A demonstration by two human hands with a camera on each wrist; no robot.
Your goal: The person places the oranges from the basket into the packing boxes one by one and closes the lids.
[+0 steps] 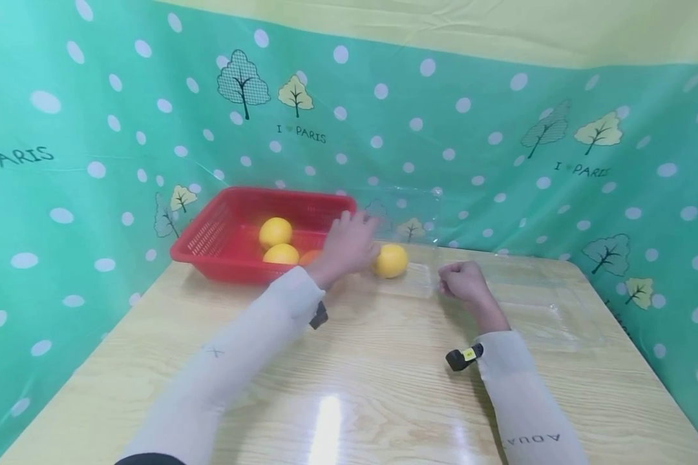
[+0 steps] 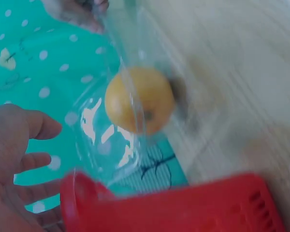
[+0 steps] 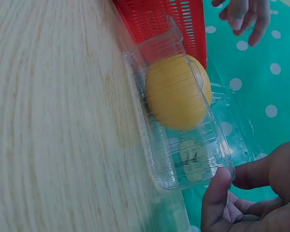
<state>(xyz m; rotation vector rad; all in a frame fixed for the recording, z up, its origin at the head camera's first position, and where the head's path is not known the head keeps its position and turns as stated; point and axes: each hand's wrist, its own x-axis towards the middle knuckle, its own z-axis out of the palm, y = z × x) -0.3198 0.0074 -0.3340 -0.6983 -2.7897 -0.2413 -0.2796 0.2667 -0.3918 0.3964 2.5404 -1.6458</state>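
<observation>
A clear plastic clamshell box [image 3: 162, 174] stands on the table with its lid raised at the back. One round yellow-orange fruit, likely an orange [image 1: 391, 261], sits in its left part. My right hand [image 1: 464, 281] pinches the box's near right rim between thumb and finger, as the right wrist view shows. Over the right end of a red basket [image 1: 209, 271] is my left hand [image 1: 350, 244], fingers spread and holding nothing. Inside the basket lie two yellow fruits [image 1: 276, 232] and a redder one [image 1: 309, 258], partly hidden by the left arm.
Another clear plastic box [image 1: 549, 316] lies on the wooden table [image 1: 384, 374] to the right of my right hand. A green dotted curtain [image 1: 471, 142] hangs close behind and along both sides of the table.
</observation>
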